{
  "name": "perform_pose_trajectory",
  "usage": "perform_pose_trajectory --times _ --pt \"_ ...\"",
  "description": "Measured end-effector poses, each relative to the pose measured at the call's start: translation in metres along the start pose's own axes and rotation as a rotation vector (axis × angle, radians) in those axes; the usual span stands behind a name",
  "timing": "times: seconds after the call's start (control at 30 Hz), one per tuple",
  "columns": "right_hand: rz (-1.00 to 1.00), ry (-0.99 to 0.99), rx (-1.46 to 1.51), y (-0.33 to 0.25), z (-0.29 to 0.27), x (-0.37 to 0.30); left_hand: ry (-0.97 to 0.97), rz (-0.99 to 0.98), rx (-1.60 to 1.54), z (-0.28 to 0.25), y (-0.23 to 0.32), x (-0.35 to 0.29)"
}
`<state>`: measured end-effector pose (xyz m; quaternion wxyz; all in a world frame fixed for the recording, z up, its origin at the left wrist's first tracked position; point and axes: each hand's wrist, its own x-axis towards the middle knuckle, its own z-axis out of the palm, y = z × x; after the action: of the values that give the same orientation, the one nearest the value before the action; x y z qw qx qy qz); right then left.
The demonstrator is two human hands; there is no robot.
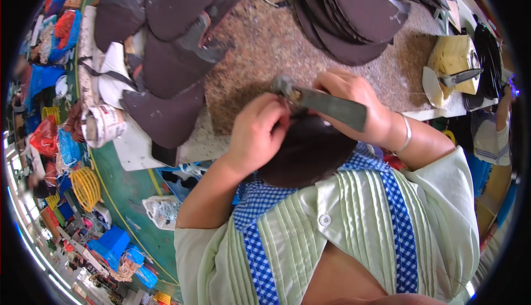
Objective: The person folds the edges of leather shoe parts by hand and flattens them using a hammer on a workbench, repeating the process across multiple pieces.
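My left hand is curled with its fingertips pinched at the top edge of a dark brown leather-like piece, which hangs over the bench edge against my apron. Close by on the right, my right hand is closed round a hammer with a rounded metal face and a broad flat tail. The tail lies across that hand and hides part of its grip; the handle barely shows. Both hands meet over the near edge of a speckled stone slab.
Overlapping dark brown pieces cover the left of the bench, and a stack stands at the far side. On the right, a yellowish block has a metal-bladed tool against it. A paper-wrapped roll sits at the left edge. Another person is at far right.
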<state>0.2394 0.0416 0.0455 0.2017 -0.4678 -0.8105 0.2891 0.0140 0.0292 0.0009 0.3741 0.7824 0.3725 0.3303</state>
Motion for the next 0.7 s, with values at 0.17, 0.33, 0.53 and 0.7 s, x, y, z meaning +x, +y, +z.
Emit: perform_pose_trajectory --times 0.17,0.33,0.53,0.7 --pt "-0.097 0.063 0.088 -0.016 -0.040 0.017 0.097 0.072 -0.172 -0.022 0.011 0.023" --pt "0.199 0.247 0.012 0.009 -0.081 0.027 0.356 0.202 -0.031 -0.059 0.005 0.088" --pt "0.066 0.636 -0.412 0.072 -0.127 0.048 0.324 -0.021 0.428 -0.156 -0.136 0.150" --pt "-0.195 0.375 -0.273 0.035 -0.080 0.087 -0.014 0.156 0.971 -0.174 -0.174 0.195"
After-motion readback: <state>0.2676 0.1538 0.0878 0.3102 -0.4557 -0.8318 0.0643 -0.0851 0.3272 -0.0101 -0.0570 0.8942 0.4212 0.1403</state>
